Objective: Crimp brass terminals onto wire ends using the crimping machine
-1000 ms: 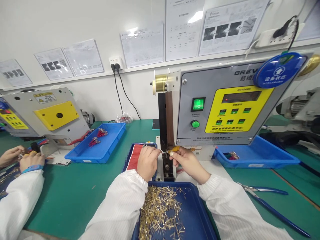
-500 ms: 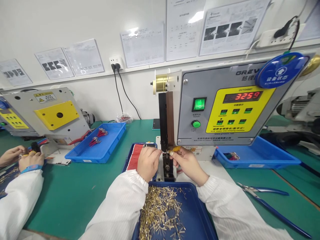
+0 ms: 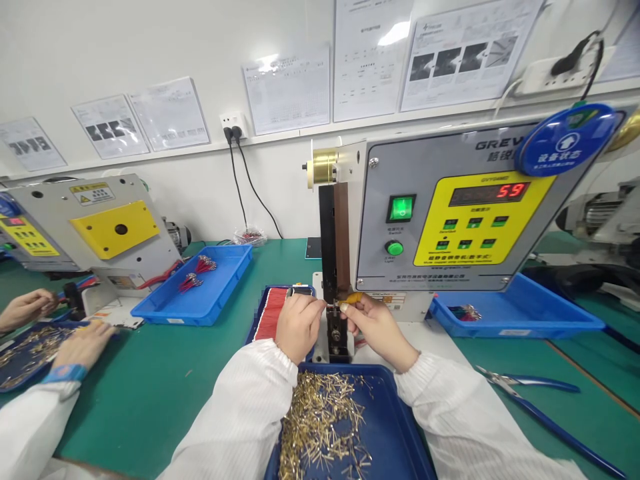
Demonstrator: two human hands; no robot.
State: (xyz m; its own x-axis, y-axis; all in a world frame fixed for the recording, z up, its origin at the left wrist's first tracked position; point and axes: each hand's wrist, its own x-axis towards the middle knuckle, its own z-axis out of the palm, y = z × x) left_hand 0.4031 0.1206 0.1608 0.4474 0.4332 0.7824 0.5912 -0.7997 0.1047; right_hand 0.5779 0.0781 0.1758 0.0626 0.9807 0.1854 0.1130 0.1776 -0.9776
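At the black crimping head (image 3: 336, 333) of the machine, both of my hands meet from either side. My left hand (image 3: 301, 327) is closed in a pinch on a thin wire whose end reaches into the die. Opposite it, my right hand (image 3: 377, 328) pinches close to the die, with yellow covers on some fingers; whatever it holds is too small and hidden to name. Below my wrists, a dark blue tray (image 3: 395, 427) carries many loose gold-coloured metal-leaded pieces (image 3: 320, 413). Red wires (image 3: 271, 312) lie bundled in a blue tray just beyond my left hand.
The grey machine body (image 3: 440, 213) rises on the right, its red display lit. Blue-handled pliers (image 3: 530, 400) lie at right. Blue bins stand left (image 3: 220, 300) and right (image 3: 550, 327). Far left, a co-worker's hands (image 3: 83, 343) are beside another machine (image 3: 95, 227).
My hands have barely moved at the crimping head. The display reads 59 instead of 3259. The co-worker's banded hand has moved right and down, away from their other hand.
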